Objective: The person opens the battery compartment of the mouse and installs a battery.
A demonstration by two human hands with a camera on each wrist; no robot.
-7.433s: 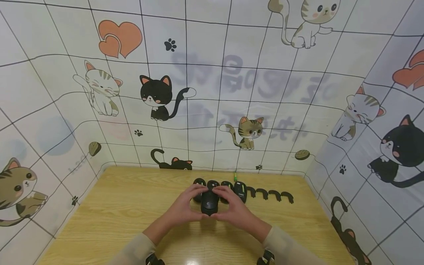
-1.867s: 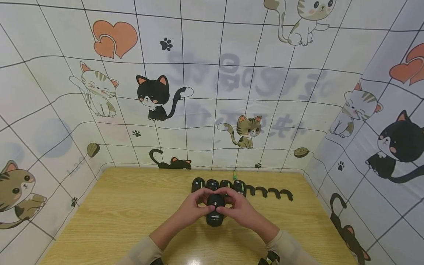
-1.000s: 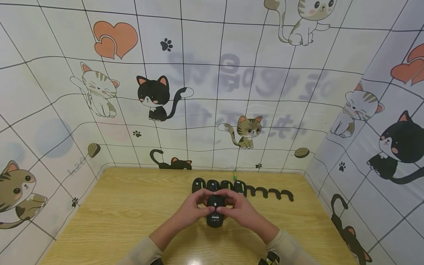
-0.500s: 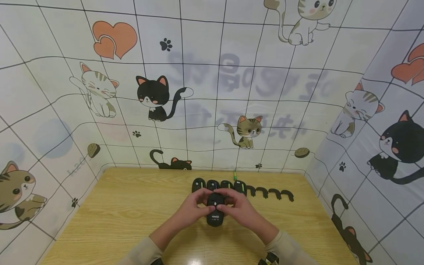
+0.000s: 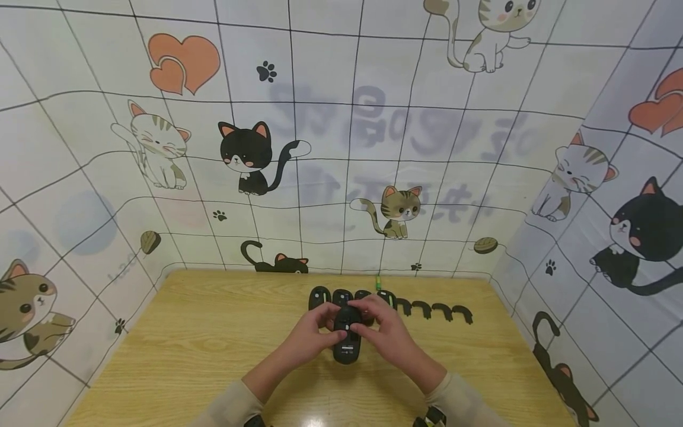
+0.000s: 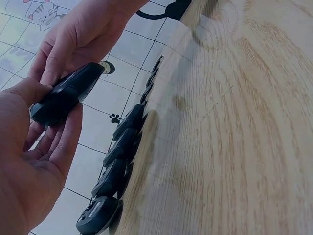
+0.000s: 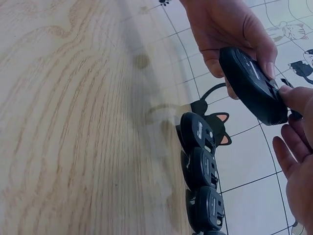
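A black computer mouse [image 5: 347, 350] is held above the table, its underside with a white label turned up. My left hand [image 5: 312, 332] grips its left side, the thumb on the underside and the fingers round the far end. From the right, my right hand [image 5: 386, 329] holds the mouse too, its thumb pressing the underside near the middle. In the right wrist view a small dark part [image 7: 287, 83] sticks up by the right thumb; whether it is loose from the mouse I cannot tell. The fingers hide part of the far end.
Behind the hands, several black mice [image 5: 320, 298] lie in a row, undersides up. To their right follow several curved black covers [image 5: 421, 309]. A small green cylinder, like a battery [image 5: 379, 283], is by the back edge of the wooden table [image 5: 213, 332]. A cat-print curtain [image 5: 331, 148] surrounds it.
Earlier the mouse was top side up between both hands; then it was turned underside up. In the last half second my right hand has shifted slightly upward, its thumb moving along the underside.
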